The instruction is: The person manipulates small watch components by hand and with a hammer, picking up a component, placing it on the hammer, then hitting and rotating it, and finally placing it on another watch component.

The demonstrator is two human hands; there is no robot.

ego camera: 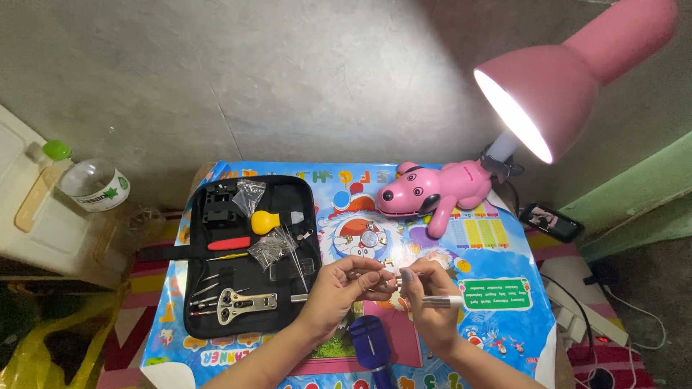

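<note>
Over the bright cartoon-printed table (pixel 497 324), both hands meet around a small metal watch part (pixel 390 276).
Left hand (pixel 344 287) pinches it; right hand (pixel 425 297) grips a slim silver pen-like tool (pixel 441 302), whose tip is hidden behind fingers. Open black zip tool case (pixel 249 252) lies near left; blue holder (pixel 371 344) is cut off below.

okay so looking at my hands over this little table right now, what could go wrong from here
1. The small metal part pinched between your left hand and right hand could slip from that fingertip grip and get lost on the busy printed mat.
2. The silver tool in your right hand points toward your left fingers; a slip might jab them.
3. The watch case lies loose on the mat and might get knocked.
</note>
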